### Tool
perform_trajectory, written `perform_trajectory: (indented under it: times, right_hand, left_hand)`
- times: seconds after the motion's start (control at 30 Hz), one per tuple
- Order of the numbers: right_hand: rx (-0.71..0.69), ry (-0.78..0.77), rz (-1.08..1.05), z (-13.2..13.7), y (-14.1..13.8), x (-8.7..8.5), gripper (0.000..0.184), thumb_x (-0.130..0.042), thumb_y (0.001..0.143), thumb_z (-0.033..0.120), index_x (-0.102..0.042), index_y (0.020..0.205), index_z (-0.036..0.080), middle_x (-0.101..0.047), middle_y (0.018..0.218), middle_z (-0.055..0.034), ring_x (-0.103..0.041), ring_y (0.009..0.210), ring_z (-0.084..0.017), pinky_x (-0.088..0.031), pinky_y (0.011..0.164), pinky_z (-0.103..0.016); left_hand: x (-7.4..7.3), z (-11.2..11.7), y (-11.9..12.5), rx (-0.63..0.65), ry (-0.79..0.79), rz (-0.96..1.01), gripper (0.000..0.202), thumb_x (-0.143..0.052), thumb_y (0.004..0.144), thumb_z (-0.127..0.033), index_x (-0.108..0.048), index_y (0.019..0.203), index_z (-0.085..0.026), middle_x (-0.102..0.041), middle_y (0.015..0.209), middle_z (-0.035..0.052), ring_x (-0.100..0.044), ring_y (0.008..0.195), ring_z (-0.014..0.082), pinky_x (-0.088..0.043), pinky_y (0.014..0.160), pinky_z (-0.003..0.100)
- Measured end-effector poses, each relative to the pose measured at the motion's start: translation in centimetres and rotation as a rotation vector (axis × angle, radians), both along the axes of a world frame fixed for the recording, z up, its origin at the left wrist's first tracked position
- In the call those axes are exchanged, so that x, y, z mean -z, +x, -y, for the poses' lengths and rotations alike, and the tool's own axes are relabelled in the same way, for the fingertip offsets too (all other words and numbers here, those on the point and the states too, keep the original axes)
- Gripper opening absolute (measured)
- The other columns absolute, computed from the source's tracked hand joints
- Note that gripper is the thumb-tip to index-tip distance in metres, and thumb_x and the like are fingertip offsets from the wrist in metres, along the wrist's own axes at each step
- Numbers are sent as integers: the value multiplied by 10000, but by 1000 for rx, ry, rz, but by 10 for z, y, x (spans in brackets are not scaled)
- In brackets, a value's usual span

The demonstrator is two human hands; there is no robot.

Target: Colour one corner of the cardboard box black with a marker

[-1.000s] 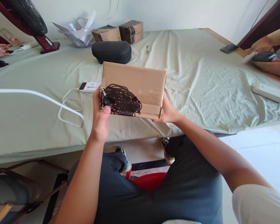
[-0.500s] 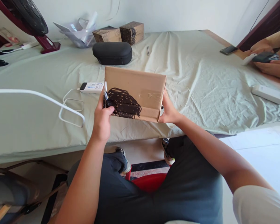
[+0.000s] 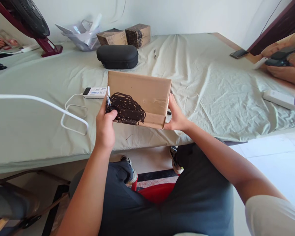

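Note:
In the head view, a brown cardboard box [image 3: 147, 91] is held tilted over the front part of the cloth-covered table. Dark scribble covers the lower left of the face turned to me. My left hand [image 3: 105, 126] grips its left edge, the thumb lying on the scribbled patch. A small white-and-dark strip [image 3: 108, 95] shows at that edge, too small to name. My right hand [image 3: 176, 115] closes on the opposite edge, its fingertips hidden behind the box. Beside the right palm a small black bit [image 3: 168, 113] shows, and I cannot tell what it is.
Behind the box lie a black zip case [image 3: 117, 56], two scribbled cartons [image 3: 137, 35], a plastic basket [image 3: 81, 37] and a pen [image 3: 155, 54]. White devices [image 3: 95, 92] with cables lie left and right. A fan [image 3: 49, 47] stands back left. Another person's hands [image 3: 285, 65] hold a dark object.
The box and both hands have shifted slightly left, and a little more of the right-hand fingers shows. At the far right, the other person's hands have moved around the dark object.

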State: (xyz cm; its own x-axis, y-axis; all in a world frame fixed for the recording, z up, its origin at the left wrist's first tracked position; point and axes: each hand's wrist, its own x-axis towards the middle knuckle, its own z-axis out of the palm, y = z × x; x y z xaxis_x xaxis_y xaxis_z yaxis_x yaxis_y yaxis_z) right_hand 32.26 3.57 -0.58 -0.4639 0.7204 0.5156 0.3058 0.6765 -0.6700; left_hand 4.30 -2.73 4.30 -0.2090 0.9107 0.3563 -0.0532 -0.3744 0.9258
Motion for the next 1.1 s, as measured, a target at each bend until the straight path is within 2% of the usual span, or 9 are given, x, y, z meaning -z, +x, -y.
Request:
perform_trajectory:
  times: [0.1, 0.17, 0.27, 0.4, 0.63, 0.8, 0.97, 1.03, 1.1]
  right_hand:
    - [-22, 4, 3, 1, -1, 1, 1589, -882, 533, 864, -103, 1783, 266, -240, 1808, -175, -231, 1662, -482, -159, 1372, -692]
    - [-39, 10, -1, 1, -1, 3, 1598, -889, 542, 854, -75, 1786, 269, -221, 1820, -169, -188, 1679, -480, -188, 1363, -698]
    - [-46, -2, 18, 0, 0, 6, 1584, -881, 566, 846, -42, 1787, 286, -163, 1844, -153, -150, 1690, -480, -271, 1329, -714]
    - [-52, -7, 49, -3, 2, 9, 1577, -875, 583, 839, -2, 1785, 310, -101, 1862, -132, -141, 1691, -486, -296, 1307, -739]
    - [-62, -10, 40, 0, -1, 9, 1596, -902, 591, 803, 31, 1785, 302, -112, 1858, -134, -69, 1714, -463, -257, 1338, -708]
    - [-56, -45, 20, -1, -3, 12, 1618, -910, 559, 810, 15, 1787, 304, -124, 1852, -149, -121, 1701, -472, -321, 1308, -714]
    - [-60, -42, 16, -2, -2, 11, 1603, -910, 561, 813, -1, 1786, 321, -146, 1849, -142, -116, 1703, -466, -340, 1296, -707]
    - [-73, -49, -1, 0, -2, 8, 1596, -922, 571, 795, -7, 1787, 316, -140, 1850, -145, -129, 1702, -461, -339, 1299, -696]
    - [-74, -74, -36, 2, -2, 4, 1588, -927, 569, 792, -36, 1788, 303, -145, 1849, -151, -163, 1695, -461, -324, 1311, -683]
  left_hand:
    - [1, 0, 2, -28, 15, 68, 421, -593, 873, -329, -791, 1229, -223, -793, 1277, 29, -633, 1386, 319, -504, 1221, 426]
    - [1, 0, 2, -52, 7, 89, 415, -598, 853, -310, -802, 1201, -211, -799, 1247, 38, -644, 1363, 317, -515, 1204, 416]
    - [-2, -2, 3, -100, -40, 65, 459, -625, 805, -240, -795, 1231, -214, -794, 1284, 23, -617, 1415, 307, -486, 1231, 387]
    - [-2, -3, 2, -102, -49, 38, 495, -624, 801, -228, -784, 1270, -218, -788, 1322, 20, -607, 1442, 304, -469, 1253, 385]
    - [1, -4, 0, -109, -57, 64, 440, -596, 823, -275, -808, 1203, -207, -804, 1249, 29, -657, 1350, 316, -509, 1208, 420]
    - [-2, -4, 0, -122, -75, 32, 469, -632, 795, -230, -790, 1237, -213, -779, 1351, 22, -568, 1494, 301, -394, 1324, 395]
    - [-1, -4, -1, -108, -92, 14, 493, -621, 812, -230, -776, 1280, -219, -767, 1390, 18, -557, 1509, 300, -386, 1332, 407]
    - [1, -4, -1, -86, -54, 20, 461, -633, 839, -270, -781, 1272, -215, -766, 1388, 27, -563, 1499, 309, -383, 1333, 415]
    - [2, -3, -1, -49, 13, 32, 403, -637, 927, -415, -797, 1238, -216, -770, 1367, 52, -581, 1478, 325, -414, 1312, 435]
